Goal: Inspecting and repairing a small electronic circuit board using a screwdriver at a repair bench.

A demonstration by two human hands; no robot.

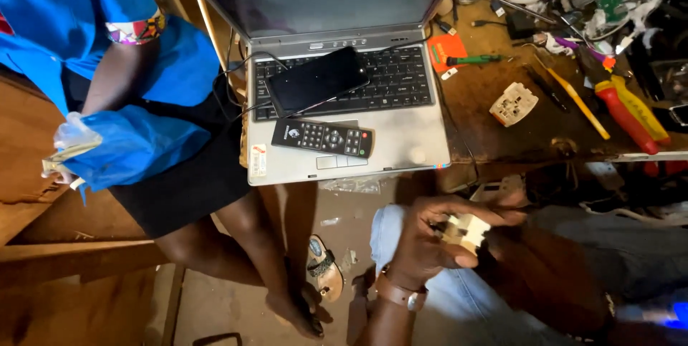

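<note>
From the head camera, the left hand (423, 245) and right hand (512, 245) both curl closed around a small cream plastic plug (466, 231), blocky and hard-edged, held over the lap below the bench's front edge. On the worn brown wooden bench (494, 124) a grey laptop (358, 131) overhangs the front edge, carrying a glossy black phone (317, 78) and a matte remote (322, 136). A red-handled screwdriver (625, 111) lies near the right end. A seated person in blue (143, 66) is beside it, over a dusty floor.

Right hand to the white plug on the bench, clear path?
Probably not yet: the right hand and left hand both hold a small cream part. The white square plug itself lies uncovered.
</note>
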